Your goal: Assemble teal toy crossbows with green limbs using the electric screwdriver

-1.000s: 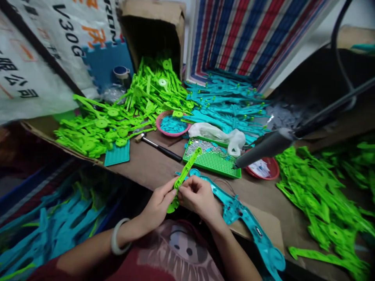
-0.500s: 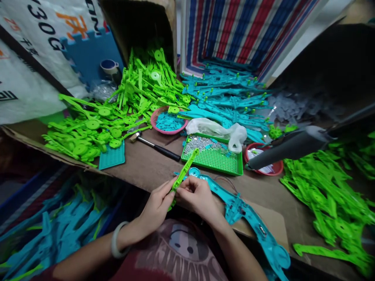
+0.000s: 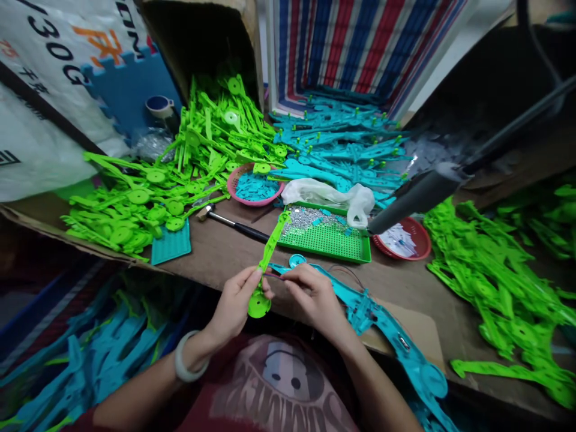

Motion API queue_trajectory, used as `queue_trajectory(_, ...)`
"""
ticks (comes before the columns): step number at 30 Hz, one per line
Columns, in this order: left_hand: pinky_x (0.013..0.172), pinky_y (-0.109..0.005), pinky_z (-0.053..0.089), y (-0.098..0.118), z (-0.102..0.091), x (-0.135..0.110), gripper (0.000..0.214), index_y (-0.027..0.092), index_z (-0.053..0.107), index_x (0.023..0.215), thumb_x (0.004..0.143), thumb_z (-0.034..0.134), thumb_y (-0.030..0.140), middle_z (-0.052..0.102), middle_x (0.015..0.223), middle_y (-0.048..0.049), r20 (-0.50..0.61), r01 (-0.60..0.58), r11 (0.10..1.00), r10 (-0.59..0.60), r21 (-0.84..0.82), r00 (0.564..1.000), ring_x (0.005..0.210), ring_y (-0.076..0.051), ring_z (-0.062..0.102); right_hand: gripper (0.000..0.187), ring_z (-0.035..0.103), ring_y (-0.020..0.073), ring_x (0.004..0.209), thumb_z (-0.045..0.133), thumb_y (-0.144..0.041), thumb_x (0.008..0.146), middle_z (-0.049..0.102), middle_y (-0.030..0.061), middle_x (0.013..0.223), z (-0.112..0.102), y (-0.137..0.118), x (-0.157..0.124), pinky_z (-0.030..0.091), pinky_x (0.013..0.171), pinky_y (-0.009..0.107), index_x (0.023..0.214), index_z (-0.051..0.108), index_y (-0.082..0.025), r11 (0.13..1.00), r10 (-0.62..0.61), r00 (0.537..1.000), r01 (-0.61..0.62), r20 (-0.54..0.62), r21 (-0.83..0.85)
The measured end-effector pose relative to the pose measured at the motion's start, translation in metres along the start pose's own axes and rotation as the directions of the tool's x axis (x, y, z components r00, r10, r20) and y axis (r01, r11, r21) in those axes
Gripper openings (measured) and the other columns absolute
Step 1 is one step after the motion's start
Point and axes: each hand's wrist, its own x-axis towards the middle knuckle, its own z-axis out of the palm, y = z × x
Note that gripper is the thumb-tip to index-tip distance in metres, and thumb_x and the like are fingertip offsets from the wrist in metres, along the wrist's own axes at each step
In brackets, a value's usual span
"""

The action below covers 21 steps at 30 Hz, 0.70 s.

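My left hand (image 3: 234, 303) grips a long lime-green plastic arm (image 3: 273, 242) near its round end, with the narrow end pointing up and away. Thin dark reddish wires (image 3: 275, 276) run from this arm to my right hand (image 3: 317, 300), whose thumb and fingers pinch them. Beneath and beyond my right hand lies a long turquoise plastic piece (image 3: 391, 327) with small metal parts in it. It slants across the table's front edge, and my right forearm covers some of it. A loose thin wire curves above that piece.
A green perforated tray (image 3: 324, 241) holds small metal bits. Around it are a hammer (image 3: 243, 230), a pink basket (image 3: 231, 183) of turquoise bits and a red basket (image 3: 425, 240). Green arms (image 3: 499, 282) and turquoise pieces (image 3: 342, 144) lie in heaps. A grey padded pole (image 3: 414, 198) juts in from the right.
The green arm has turned more upright, and its round end now shows below my left hand. My right hand has moved slightly right, away from the arm, with wires now visible between them.
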Motion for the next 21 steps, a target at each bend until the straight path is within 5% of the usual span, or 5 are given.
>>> queue_trajectory(6,0.062,-0.021,0.051,0.016,0.003,0.000,0.032,0.017,0.062,0.090,0.092,0.066,0.048,0.064,0.076,0.0004,0.098,-0.048,0.999,0.046,0.010,0.994,0.068,-0.011,0.063,0.020,0.058,0.0195,0.085,0.048,-0.018,0.102,0.065,0.0089,0.089,-0.018,-0.016,0.004,0.048,0.075,0.032,0.100,0.068,-0.017,0.820,-0.400,0.916,0.339,-0.037,-0.462)
queue_trajectory(12,0.067,-0.026,0.052,0.029,-0.002,0.003,0.029,0.019,0.062,0.098,0.102,0.050,0.045,0.064,0.078,-0.0001,0.115,-0.302,0.922,0.282,0.242,0.953,0.071,-0.014,0.064,0.012,0.058,0.0146,0.078,0.060,-0.016,0.097,0.062,0.0050,0.092,-0.048,-0.030,0.008,0.047,0.068,0.027,0.108,0.063,-0.016,0.870,-0.305,0.952,0.292,0.032,-0.397)
queue_trajectory(15,0.080,-0.033,0.052,0.044,-0.011,0.012,0.027,0.019,0.066,0.107,0.101,0.051,0.041,0.069,0.086,-0.0053,0.198,-0.548,0.552,0.568,0.628,0.799,0.082,-0.019,0.066,0.014,0.057,0.0111,0.072,0.066,-0.011,0.091,0.062,-0.0005,0.085,-0.053,-0.029,0.006,0.044,0.065,0.023,0.103,0.065,-0.020,0.952,-0.199,0.980,0.191,-0.009,-0.238)
queue_trajectory(18,0.085,-0.037,0.048,0.059,-0.017,0.020,0.027,0.018,0.070,0.110,0.100,0.054,0.037,0.070,0.090,-0.0102,0.311,-0.532,0.114,0.701,0.839,0.642,0.086,-0.023,0.065,0.014,0.057,0.0105,0.072,0.065,-0.010,0.090,0.063,-0.0006,0.086,-0.050,-0.032,0.004,0.043,0.066,0.024,0.101,0.065,-0.019,0.968,-0.191,0.976,0.170,-0.103,-0.183)
queue_trajectory(21,0.081,-0.034,0.048,0.068,-0.016,0.019,0.026,0.018,0.067,0.108,0.101,0.050,0.037,0.069,0.087,-0.0077,0.280,-0.560,0.208,0.696,0.802,0.661,0.083,-0.021,0.065,0.013,0.059,0.0114,0.077,0.064,-0.012,0.091,0.065,0.0009,0.090,-0.046,-0.033,0.001,0.045,0.070,0.025,0.101,0.066,-0.019,0.969,-0.207,0.977,0.196,-0.059,-0.147)
